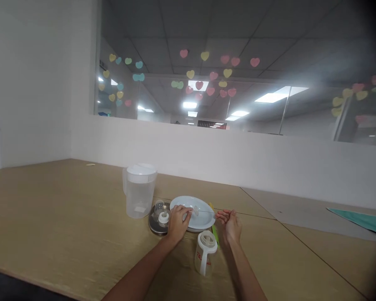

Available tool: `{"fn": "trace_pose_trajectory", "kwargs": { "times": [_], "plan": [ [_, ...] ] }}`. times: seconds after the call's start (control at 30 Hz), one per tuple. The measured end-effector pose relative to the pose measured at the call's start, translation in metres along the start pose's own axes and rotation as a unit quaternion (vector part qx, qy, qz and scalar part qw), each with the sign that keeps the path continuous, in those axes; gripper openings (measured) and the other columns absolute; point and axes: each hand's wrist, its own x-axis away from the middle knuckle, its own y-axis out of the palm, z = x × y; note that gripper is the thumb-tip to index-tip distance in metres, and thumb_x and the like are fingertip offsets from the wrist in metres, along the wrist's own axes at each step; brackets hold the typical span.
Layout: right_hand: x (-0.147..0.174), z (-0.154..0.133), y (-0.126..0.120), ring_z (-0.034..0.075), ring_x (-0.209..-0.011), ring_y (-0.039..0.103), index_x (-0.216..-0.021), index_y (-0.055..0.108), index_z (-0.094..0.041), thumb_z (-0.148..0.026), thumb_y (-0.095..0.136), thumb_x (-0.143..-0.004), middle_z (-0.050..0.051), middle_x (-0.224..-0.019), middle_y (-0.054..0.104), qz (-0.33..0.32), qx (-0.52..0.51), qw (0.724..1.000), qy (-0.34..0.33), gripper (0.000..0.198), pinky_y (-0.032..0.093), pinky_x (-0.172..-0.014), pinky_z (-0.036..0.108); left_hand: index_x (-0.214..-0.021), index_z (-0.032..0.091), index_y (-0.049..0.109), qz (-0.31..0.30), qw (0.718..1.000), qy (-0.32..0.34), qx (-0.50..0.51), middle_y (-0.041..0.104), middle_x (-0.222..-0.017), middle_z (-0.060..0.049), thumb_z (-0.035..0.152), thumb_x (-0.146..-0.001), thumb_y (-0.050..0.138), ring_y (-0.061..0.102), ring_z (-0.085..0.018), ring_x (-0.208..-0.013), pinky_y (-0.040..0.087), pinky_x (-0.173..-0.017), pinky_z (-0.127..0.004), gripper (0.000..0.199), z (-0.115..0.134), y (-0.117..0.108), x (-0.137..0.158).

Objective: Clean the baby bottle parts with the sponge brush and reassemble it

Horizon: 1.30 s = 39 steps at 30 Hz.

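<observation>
My left hand (pixel 178 222) is closed, its fingertips pinching a small clear bottle nipple (pixel 196 210) over a pale blue basin (pixel 192 201). Just right of the basin is my right hand (pixel 230 225), palm turned up and fingers curled. A thin stick (pixel 207 212) appears to run from its fingertips toward the nipple; it is too fine to see well. Below the basin stands an open baby bottle (pixel 206 255) with a white handle and red print. Beside my left hand, a round metal tray (pixel 155 225) holds a white bottle collar (pixel 163 218) and a clear cap (pixel 159 206).
A clear lidded pitcher (pixel 139 194) stands behind the tray at the left. Partly behind my right hand lies a yellow-green tool (pixel 215 236). A teal cloth (pixel 360 220) is at the far right. A white wall and a window rise behind the wooden table (pixel 65 221).
</observation>
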Motion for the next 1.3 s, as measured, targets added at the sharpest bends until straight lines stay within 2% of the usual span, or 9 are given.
{"fn": "trace_pose_trajectory", "kwargs": {
  "times": [0.2, 0.33, 0.47, 0.67, 0.9, 1.07, 1.3],
  "plan": [
    [-0.0002, 0.0026, -0.0028, 0.012, -0.042, 0.057, -0.068, 0.054, -0.017, -0.052, 0.056, -0.081, 0.001, -0.051, 0.062, -0.02, 0.0, 1.0, 0.011, 0.037, 0.046, -0.046, 0.023, -0.099, 0.024, 0.069, 0.01, 1.0, -0.004, 0.014, 0.068, -0.096, -0.005, 0.031, -0.091, 0.046, 0.057, -0.022, -0.096, 0.042, -0.091, -0.038, 0.026, -0.0041, 0.0021, -0.0005],
    [-0.0005, 0.0036, -0.0032, 0.011, -0.04, 0.055, -0.067, 0.054, -0.017, -0.056, 0.057, -0.078, 0.0, -0.049, 0.061, -0.024, 0.021, 0.999, -0.006, 0.04, 0.042, -0.043, 0.022, -0.099, 0.023, 0.069, 0.019, 1.0, 0.001, 0.016, 0.069, -0.096, -0.005, 0.031, -0.091, 0.046, 0.057, -0.021, -0.095, 0.042, -0.09, -0.037, 0.026, -0.006, 0.0034, -0.0007],
    [-0.0009, 0.0031, -0.0018, 0.013, -0.044, 0.059, -0.068, 0.054, -0.017, -0.057, 0.058, -0.077, 0.001, -0.052, 0.064, -0.01, 0.016, 1.0, -0.013, 0.041, 0.046, -0.047, 0.023, -0.099, 0.024, 0.069, 0.021, 1.0, 0.01, 0.012, 0.068, -0.093, -0.004, 0.03, -0.091, 0.047, 0.057, -0.021, -0.093, 0.042, -0.088, -0.036, 0.025, -0.0048, 0.002, -0.0006],
    [0.0008, 0.0018, -0.0014, 0.013, -0.046, 0.061, -0.069, 0.054, -0.017, -0.057, 0.059, -0.076, 0.002, -0.054, 0.065, -0.031, -0.001, 0.999, 0.011, 0.04, 0.049, -0.049, 0.023, -0.1, 0.024, 0.07, 0.043, 0.999, 0.022, 0.006, 0.068, -0.09, -0.004, 0.028, -0.091, 0.048, 0.056, -0.019, -0.09, 0.042, -0.086, -0.034, 0.024, -0.0041, 0.0005, -0.0014],
    [0.0001, 0.0008, -0.0003, 0.014, -0.044, 0.061, -0.069, 0.055, -0.017, -0.064, 0.06, -0.07, 0.002, -0.053, 0.065, -0.027, 0.022, 0.999, -0.038, 0.047, 0.048, -0.047, 0.023, -0.103, 0.026, 0.069, 0.034, 0.998, 0.043, -0.007, 0.066, -0.088, -0.003, 0.029, -0.092, 0.047, 0.054, -0.019, -0.088, 0.04, -0.084, -0.034, 0.025, -0.0023, 0.0009, 0.0001],
    [0.0009, 0.0011, 0.0017, 0.014, -0.046, 0.062, -0.069, 0.056, -0.016, -0.066, 0.064, -0.066, 0.003, -0.055, 0.066, -0.054, 0.014, 0.998, -0.023, 0.05, 0.049, -0.048, 0.023, -0.104, 0.026, 0.069, 0.017, 0.998, 0.052, -0.018, 0.067, -0.089, -0.004, 0.029, -0.092, 0.047, 0.054, -0.02, -0.089, 0.04, -0.083, -0.035, 0.025, 0.0004, 0.0003, 0.0008],
    [0.0049, 0.0032, 0.0048, 0.015, -0.054, 0.065, -0.07, 0.06, -0.016, -0.066, 0.069, -0.062, 0.006, -0.06, 0.068, -0.128, -0.007, 0.992, 0.016, 0.052, 0.054, -0.058, 0.025, -0.104, 0.027, 0.07, 0.008, 0.998, 0.062, -0.008, 0.069, -0.095, -0.004, 0.026, -0.09, 0.05, 0.054, -0.019, -0.092, 0.041, -0.087, -0.036, 0.024, -0.0013, -0.0022, -0.003]
  ]
}}
